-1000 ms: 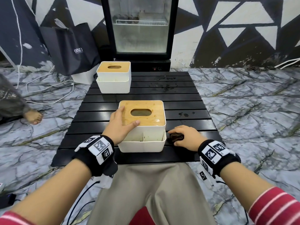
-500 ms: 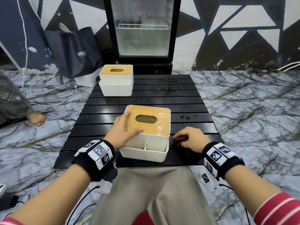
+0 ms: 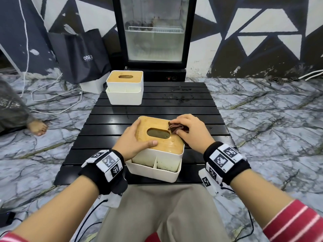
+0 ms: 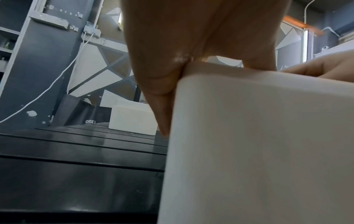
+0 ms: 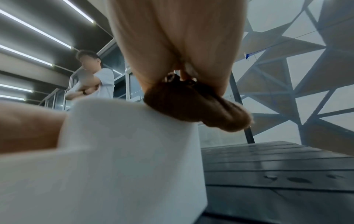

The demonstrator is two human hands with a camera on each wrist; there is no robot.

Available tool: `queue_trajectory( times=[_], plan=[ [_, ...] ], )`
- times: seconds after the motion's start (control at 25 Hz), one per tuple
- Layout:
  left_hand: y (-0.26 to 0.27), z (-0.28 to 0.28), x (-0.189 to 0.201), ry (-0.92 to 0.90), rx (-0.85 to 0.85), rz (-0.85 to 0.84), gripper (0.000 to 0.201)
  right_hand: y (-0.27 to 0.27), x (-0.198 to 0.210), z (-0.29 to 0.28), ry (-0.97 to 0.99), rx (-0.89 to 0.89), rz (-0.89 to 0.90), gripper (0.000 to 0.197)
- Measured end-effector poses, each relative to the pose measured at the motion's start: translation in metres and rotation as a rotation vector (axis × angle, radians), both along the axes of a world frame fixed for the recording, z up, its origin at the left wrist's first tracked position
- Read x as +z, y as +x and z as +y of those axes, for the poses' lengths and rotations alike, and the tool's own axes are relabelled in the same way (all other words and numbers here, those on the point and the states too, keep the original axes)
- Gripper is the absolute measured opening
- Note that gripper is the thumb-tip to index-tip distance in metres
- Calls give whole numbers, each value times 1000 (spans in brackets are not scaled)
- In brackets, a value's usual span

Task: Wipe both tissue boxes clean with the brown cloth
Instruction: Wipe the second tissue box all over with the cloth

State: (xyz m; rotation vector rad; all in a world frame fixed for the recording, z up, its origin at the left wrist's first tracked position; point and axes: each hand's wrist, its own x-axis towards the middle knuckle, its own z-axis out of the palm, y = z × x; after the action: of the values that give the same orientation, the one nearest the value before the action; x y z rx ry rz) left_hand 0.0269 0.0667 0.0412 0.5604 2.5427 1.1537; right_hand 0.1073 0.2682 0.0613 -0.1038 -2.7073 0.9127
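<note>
The near tissue box (image 3: 157, 159), white with a bamboo lid and an oval slot, stands skewed at the front of the black slatted table (image 3: 108, 119). My left hand (image 3: 134, 138) grips its left side, thumb on the lid and fingers down the far-left wall (image 4: 258, 136). My right hand (image 3: 190, 131) holds the bunched brown cloth (image 3: 177, 128) on the lid's right edge; in the right wrist view the cloth (image 5: 197, 106) overhangs the box (image 5: 124, 151). A second tissue box (image 3: 124, 88) sits at the table's far left, untouched.
A glass-door fridge (image 3: 153, 34) stands behind the table, and a dark bag (image 3: 82, 55) leans to its left. White cables (image 3: 52, 96) lie on the marble floor. Someone's bare foot (image 3: 36, 127) is at the left. A standing person (image 5: 91, 78) shows in the right wrist view.
My right hand lifted the brown cloth off the table beside the box and brought it onto the lid's right edge. The near box has turned a little under my left hand.
</note>
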Motion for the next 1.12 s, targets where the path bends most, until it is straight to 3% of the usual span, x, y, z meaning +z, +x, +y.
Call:
queue_trajectory(
  times=[0.2,0.4,0.68,0.88,1.12],
  plan=[
    [-2,-1,-5,51,13,-27,126,20,-23,-13,-25,71,95,35],
    [0,0,-5,67,20,-14,106,31,-34,-15,-53,143,109,37],
    [1,3,-5,66,32,5,105,6,-27,-5,-114,54,111,37],
    [2,3,-5,51,39,19,105,40,-37,-20,-137,154,138,39],
    [0,1,-6,69,5,-7,106,18,-37,-5,-155,144,142,38]
  ],
)
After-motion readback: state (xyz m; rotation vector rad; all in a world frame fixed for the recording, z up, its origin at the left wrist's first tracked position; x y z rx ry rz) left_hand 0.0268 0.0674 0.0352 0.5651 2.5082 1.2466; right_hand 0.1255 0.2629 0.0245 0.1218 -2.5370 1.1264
